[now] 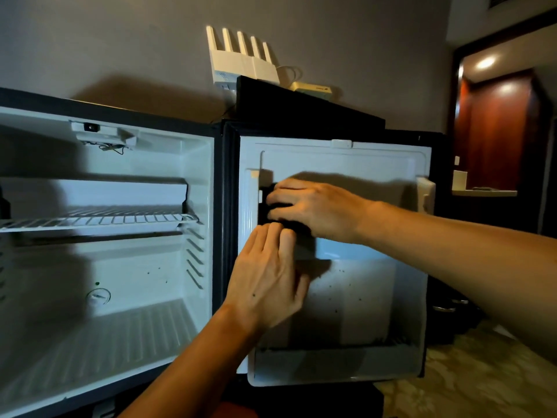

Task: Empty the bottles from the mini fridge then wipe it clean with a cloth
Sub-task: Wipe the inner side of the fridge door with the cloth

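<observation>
**Both hands on the open fridge door**

The mini fridge (105, 236) stands open, its cavity at nine o'clock holding only a wire shelf (96, 220) — no bottles show inside. The door (376, 297) is swung wide at three o'clock, its white inner liner facing the camera. The right hand (313, 209) presses a dark cloth (265, 206) against the liner's upper left part, fingers curled over the cloth and gripping it. The left hand (268, 282) lies just below at six o'clock of it, fingers straight and flat on the liner, fingertips touching the cloth's lower edge. A white router (241, 58) sits on top at twelve o'clock.
</observation>
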Tool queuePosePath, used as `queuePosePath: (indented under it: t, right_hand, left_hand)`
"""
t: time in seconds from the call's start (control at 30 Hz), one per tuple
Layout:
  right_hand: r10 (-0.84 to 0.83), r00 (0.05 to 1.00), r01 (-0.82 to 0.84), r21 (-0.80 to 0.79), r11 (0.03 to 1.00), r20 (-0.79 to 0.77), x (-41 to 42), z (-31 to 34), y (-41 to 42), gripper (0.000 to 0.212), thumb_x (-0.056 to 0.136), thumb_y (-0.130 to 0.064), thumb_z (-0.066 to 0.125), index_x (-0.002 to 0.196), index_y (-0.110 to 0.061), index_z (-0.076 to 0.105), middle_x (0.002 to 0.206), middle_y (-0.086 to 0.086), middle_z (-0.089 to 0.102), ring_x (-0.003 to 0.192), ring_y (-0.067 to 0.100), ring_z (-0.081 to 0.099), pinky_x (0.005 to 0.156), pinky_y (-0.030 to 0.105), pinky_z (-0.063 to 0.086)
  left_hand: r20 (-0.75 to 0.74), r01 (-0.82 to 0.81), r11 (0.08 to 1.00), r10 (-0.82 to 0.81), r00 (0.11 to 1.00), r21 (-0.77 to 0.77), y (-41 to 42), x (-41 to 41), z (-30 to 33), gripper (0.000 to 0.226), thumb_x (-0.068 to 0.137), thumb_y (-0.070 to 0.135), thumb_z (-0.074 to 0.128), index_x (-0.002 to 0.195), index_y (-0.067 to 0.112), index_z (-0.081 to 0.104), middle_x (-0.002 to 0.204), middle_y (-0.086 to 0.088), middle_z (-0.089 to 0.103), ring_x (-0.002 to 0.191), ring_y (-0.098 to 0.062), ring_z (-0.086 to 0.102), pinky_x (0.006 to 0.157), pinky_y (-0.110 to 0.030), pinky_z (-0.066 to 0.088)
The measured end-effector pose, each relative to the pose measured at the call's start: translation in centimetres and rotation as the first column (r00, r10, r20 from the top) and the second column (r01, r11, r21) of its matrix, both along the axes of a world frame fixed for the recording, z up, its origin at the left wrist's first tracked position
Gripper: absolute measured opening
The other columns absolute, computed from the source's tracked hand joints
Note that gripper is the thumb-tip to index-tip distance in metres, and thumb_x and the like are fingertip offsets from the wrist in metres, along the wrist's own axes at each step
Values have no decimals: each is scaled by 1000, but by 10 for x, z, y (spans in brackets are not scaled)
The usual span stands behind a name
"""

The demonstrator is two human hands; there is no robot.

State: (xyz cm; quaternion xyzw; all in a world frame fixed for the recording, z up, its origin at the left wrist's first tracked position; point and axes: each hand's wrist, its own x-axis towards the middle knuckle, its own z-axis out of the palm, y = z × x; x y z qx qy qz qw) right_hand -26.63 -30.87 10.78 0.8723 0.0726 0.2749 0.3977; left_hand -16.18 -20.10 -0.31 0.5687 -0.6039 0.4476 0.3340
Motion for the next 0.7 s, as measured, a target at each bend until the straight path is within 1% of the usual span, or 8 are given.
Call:
queuePosePath:
  t: [0.07, 0.1, 0.17, 0.33, 0.43, 0.53, 0.63, 0.7]
  right_hand:
    - [-62, 994, 68, 69, 995, -94, -6, 3, -5, 38, 86, -3, 61, 122, -13, 64, 138, 7, 53, 133, 25, 41, 112, 35, 34]
    - [-85, 989, 95, 83, 992, -122, -8, 5, -7, 38, 89, -4, 60, 125, -15, 63, 142, 5, 49, 137, 23, 36, 115, 33, 29]
    - [-94, 984, 107, 75, 991, -154, -14, 6, -9, 34, 94, -6, 56, 124, -17, 63, 145, 1, 46, 140, 20, 31, 117, 31, 25]
    - [-210, 965, 210, -18, 977, -159, -37, 1, -15, 34, 89, -8, 65, 120, -21, 67, 142, 2, 49, 139, 23, 33, 116, 40, 31]
    - [-261, 949, 256, -49, 965, -176, -53, 5, -16, 40, 84, -6, 70, 119, -24, 66, 141, 2, 49, 138, 24, 34, 114, 40, 34]
    - [-331, 926, 317, -101, 943, -182, -70, 9, -21, 45, 84, -6, 70, 123, -26, 64, 144, 1, 45, 138, 22, 33, 114, 37, 34]
    - [-390, 901, 367, -144, 919, -192, -92, 12, -31, 46, 82, -4, 68, 122, -26, 65, 144, 0, 42, 139, 21, 30, 112, 35, 33]
    - [-452, 869, 428, -152, 891, -201, -110, 14, -39, 48, 80, -3, 68, 122, -27, 65, 145, -1, 39, 140, 21, 27, 108, 39, 40]
  left_hand:
    - [3, -5, 1000, 5, 1000, 1, 0, 0, 0, 34, 74, 33, 49, 98, 9, 44, 94, -12, 53, 87, -26, 51, 83, -36, 47]
    - [7, -5, 1000, 5, 1000, -2, 0, 0, 1, 34, 74, 32, 49, 99, 9, 44, 94, -12, 53, 87, -26, 51, 83, -36, 47]
    - [13, 8, 1000, -8, 1000, -10, -1, 2, 0, 33, 74, 28, 47, 99, 8, 46, 93, -11, 53, 86, -26, 51, 82, -35, 46]
    - [21, -9, 999, 10, 1000, -43, 0, 1, 4, 24, 72, 16, 52, 94, 10, 44, 85, -8, 49, 77, -23, 46, 74, -32, 41]
    - [28, -42, 999, 43, 999, -32, -1, 1, 9, 22, 72, 19, 50, 91, 12, 42, 82, -7, 48, 74, -23, 46, 70, -32, 40]
    - [26, -84, 996, 84, 996, -16, -1, 1, 14, 22, 73, 26, 45, 89, 11, 45, 80, -7, 49, 72, -24, 47, 68, -34, 42]
    - [36, -137, 991, 137, 990, -3, -5, -2, 19, 25, 72, 29, 41, 87, 10, 47, 79, -8, 50, 71, -27, 48, 65, -35, 41]
    - [39, -166, 986, 165, 985, 10, -8, -5, 23, 23, 73, 29, 43, 86, 10, 48, 79, -8, 49, 70, -26, 48, 65, -35, 41]
